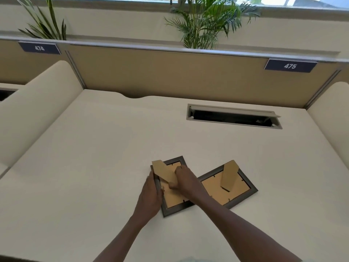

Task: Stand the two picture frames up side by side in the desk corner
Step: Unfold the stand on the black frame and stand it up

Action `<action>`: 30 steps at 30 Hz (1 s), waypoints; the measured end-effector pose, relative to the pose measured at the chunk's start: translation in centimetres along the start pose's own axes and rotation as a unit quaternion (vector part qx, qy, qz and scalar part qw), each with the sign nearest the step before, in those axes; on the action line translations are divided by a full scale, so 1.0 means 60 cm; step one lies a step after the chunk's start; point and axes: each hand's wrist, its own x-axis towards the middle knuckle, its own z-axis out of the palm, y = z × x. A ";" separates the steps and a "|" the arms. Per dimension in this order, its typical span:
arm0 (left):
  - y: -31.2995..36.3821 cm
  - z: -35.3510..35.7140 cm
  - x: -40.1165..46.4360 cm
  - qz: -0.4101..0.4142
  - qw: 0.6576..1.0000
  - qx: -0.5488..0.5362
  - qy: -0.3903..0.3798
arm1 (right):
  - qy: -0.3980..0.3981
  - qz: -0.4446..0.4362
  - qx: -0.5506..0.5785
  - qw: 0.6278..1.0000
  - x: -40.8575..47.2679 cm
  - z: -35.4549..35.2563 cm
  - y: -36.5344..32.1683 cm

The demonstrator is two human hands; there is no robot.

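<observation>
From my remote seat I see, far left, a cream side divider (pixel 37 110) edging the counter (pixel 94 167), with a "474" label (pixel 39 48) on the tan back panel (pixel 170 72) and a palm plant (pixel 45 19) behind it. Near the front middle, my left hand (pixel 150 195) is curled around the left edge of the left frame (pixel 174 202), which lies face down on the counter. My right hand (pixel 186 179) is closed on that frame's cardboard stand (pixel 163 172), pinching it near its base while the stand tilts up. Just right, the second frame (pixel 226 188) also lies face down, its corner tucked against the first, its own stand (pixel 228 174) raised. Further back sits an open cable hatch (pixel 234 117), with the "475" label (pixel 290 66) and a second plant (pixel 205 21) above.
</observation>
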 end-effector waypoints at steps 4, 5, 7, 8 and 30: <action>-0.023 -0.010 -0.002 0.010 0.999 0.037 -0.024 | 0.008 -0.001 0.004 1.000 0.006 -0.012 0.000; -0.029 -0.012 -0.003 0.028 0.998 0.048 -0.033 | 0.012 -0.003 0.006 1.000 0.008 -0.015 0.000; -0.039 -0.017 -0.005 0.063 0.995 0.065 -0.042 | 0.023 -0.008 0.015 1.000 0.012 -0.021 0.001; -0.041 -0.020 -0.005 0.076 0.994 0.075 -0.036 | 0.029 -0.011 0.019 0.999 0.015 -0.025 0.000; 0.006 -0.175 0.062 0.201 0.979 -0.039 0.013 | -0.211 0.140 0.410 0.876 0.108 -0.118 -0.032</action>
